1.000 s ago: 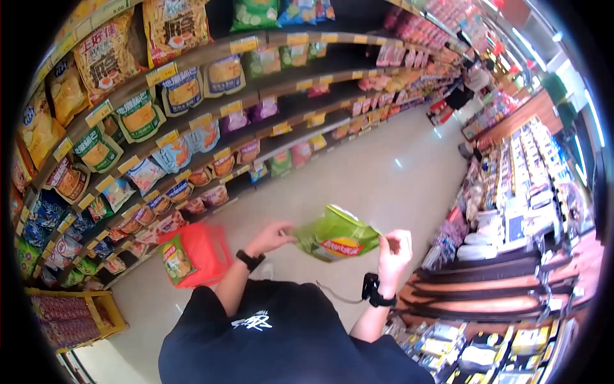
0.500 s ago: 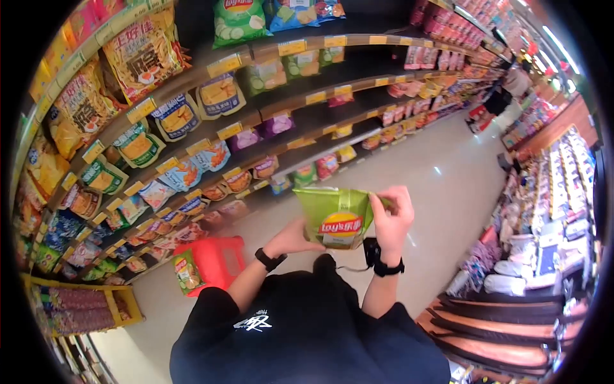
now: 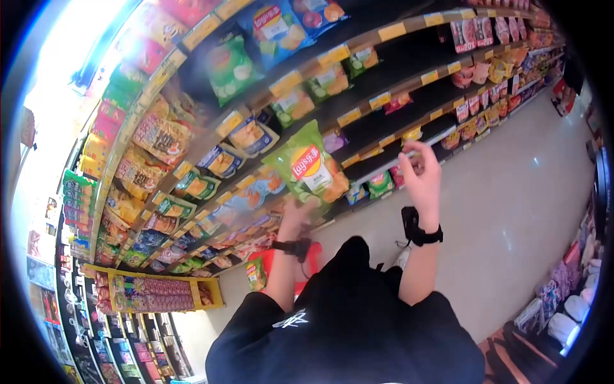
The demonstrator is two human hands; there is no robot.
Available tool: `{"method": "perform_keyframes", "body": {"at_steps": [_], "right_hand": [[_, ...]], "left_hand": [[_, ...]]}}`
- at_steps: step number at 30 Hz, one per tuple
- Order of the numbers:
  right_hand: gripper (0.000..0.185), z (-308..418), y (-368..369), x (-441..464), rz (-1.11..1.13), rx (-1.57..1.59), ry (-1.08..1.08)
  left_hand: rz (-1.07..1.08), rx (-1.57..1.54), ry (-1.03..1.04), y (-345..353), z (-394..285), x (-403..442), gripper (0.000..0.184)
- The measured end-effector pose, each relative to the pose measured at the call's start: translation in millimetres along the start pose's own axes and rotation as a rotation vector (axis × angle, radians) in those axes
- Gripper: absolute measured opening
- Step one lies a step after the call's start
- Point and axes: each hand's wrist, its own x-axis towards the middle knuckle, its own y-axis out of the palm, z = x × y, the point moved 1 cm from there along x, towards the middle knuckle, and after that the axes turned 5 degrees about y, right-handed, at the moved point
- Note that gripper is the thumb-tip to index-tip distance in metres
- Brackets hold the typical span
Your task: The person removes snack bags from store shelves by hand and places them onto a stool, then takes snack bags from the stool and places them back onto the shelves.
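Note:
A green Lay's chip bag is held up in front of the shelves, its printed front showing. My left hand grips it at the lower edge, with the fingers partly blurred and partly behind the bag. To the right of the bag, my right hand is raised apart from it, fingers curved and nothing between them. Below my left forearm, a red basket stands on the floor with another green chip bag at its left side.
Long shelves of snack bags run from left to far right. A yellow-framed display stands at the lower left. Clothing racks line the right edge, across the pale floor.
The view has turned left toward the shelves. The chip bag has moved up to the shelf front in my left hand, and my right hand has let go of it.

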Motion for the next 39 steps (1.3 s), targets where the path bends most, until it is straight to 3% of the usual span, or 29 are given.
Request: {"method": "perform_keyframes", "body": {"at_steps": [3, 4, 7, 10, 13, 14, 17, 21, 26, 29, 30, 33, 37, 39], "right_hand": [[0.022, -61.3, -2.6, 38.2, 0.041, -0.147, -0.077], [0.026, -81.8, 9.2, 49.6, 0.08, -0.13, -0.003], [0.044, -140.8, 60.1, 82.0, 0.177, -0.222, -0.058], [0.053, -173.0, 111.2, 112.6, 0.423, 0.008, 0.053], [0.052, -144.3, 137.9, 133.0, 0.508, -0.051, 0.144], [0.059, -153.5, 145.9, 142.9, 0.596, -0.054, 0.21], [0.065, -167.9, 168.0, 158.1, 0.655, -0.112, 0.127], [0.07, -172.8, 203.3, 182.5, 0.622, -0.086, -0.005], [0.06, -183.6, 230.7, 192.1, 0.531, -0.353, -0.122], [0.056, -184.3, 238.6, 180.7, 0.456, -0.344, -0.046], [0.05, -196.8, 236.7, 182.0, 0.404, -0.446, -0.199], [0.048, -181.5, 231.0, 171.5, 0.437, -0.623, -0.141], [0.034, -192.9, 227.4, 174.0, 0.453, -0.698, -0.174], [0.027, -186.0, 237.1, 165.9, 0.44, -0.67, -0.217]], "left_hand": [[0.075, -0.027, 0.003, 1.3, -15.9, 44.1, 0.048], [0.092, -0.105, 0.023, 8.4, -23.2, 53.2, 0.048], [0.162, -0.193, 0.039, 9.1, -31.6, 96.2, 0.05], [0.171, -0.123, -0.063, 10.3, -49.8, 127.8, 0.052], [0.089, -0.075, 0.112, -2.9, -57.0, 159.1, 0.052], [0.037, 0.019, 0.157, -14.1, -51.0, 178.3, 0.052], [-0.07, 0.003, 0.182, -32.5, -40.5, 206.8, 0.052], [-0.29, 0.248, 0.487, -43.9, -12.5, 247.8, 0.052], [-0.579, 0.488, 0.53, -43.6, -18.1, 246.5, 0.053], [-0.64, 0.556, 0.529, -46.7, -16.2, 239.9, 0.051], [-0.615, 0.522, 0.469, -48.4, -19.2, 233.8, 0.05], [-0.586, 0.501, 0.44, -56.1, -13.2, 218.7, 0.049], [-0.507, 0.467, 0.403, -62.6, 14.1, 215.8, 0.02], [-0.582, 0.548, 0.521, -61.9, 9.0, 214.3, 0.003]]}}
